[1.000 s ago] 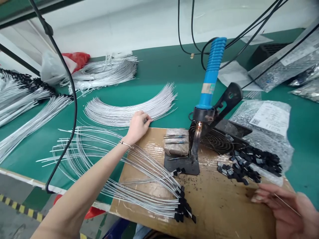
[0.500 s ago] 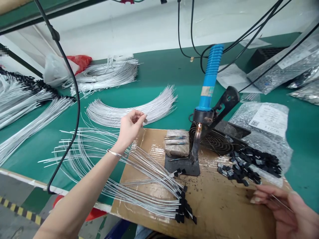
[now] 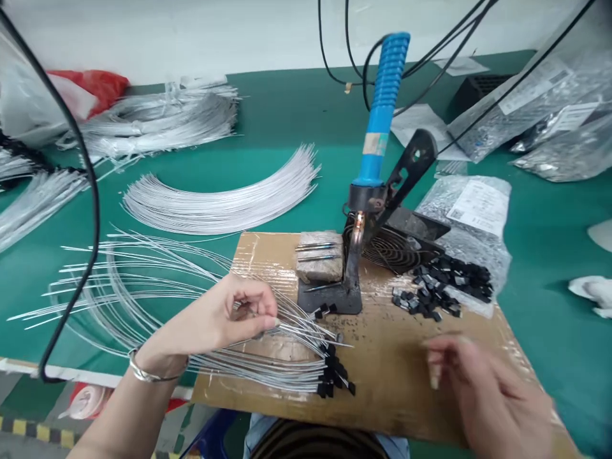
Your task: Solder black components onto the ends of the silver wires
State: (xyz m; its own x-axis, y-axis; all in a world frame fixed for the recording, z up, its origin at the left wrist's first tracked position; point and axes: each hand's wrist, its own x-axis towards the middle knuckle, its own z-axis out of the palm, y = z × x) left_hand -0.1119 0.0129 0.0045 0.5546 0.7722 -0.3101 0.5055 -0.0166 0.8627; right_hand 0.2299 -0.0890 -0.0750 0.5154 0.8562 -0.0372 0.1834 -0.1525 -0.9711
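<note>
My left hand [image 3: 224, 315] is pinched closed on a thin silver wire [image 3: 310, 336] whose tip points right over the brown cardboard sheet [image 3: 396, 389]. It hovers above a fan of silver wires with black end pieces [image 3: 306, 370]. My right hand [image 3: 482, 401] is low at the right over the cardboard, blurred by motion, fingers loosely bent; what it holds cannot be made out. A blue-handled soldering iron [image 3: 380, 121] stands in its black stand [image 3: 351, 280] behind the hands. A pile of small black parts [image 3: 444, 287] lies to the stand's right.
A curved bundle of bare silver wires [image 3: 224, 204] lies on the green table [image 3: 549, 255], more bundles [image 3: 157, 121] farther back left. Plastic bags [image 3: 478, 204] of parts sit at right. A black cable [image 3: 86, 191] loops down at left. A black fan grille [image 3: 387, 248] lies beside the stand.
My left hand has come back from the curved bare-wire bundle to the cardboard, carrying one wire. My right hand has shifted left and up, now blurred. The view has tilted down.
</note>
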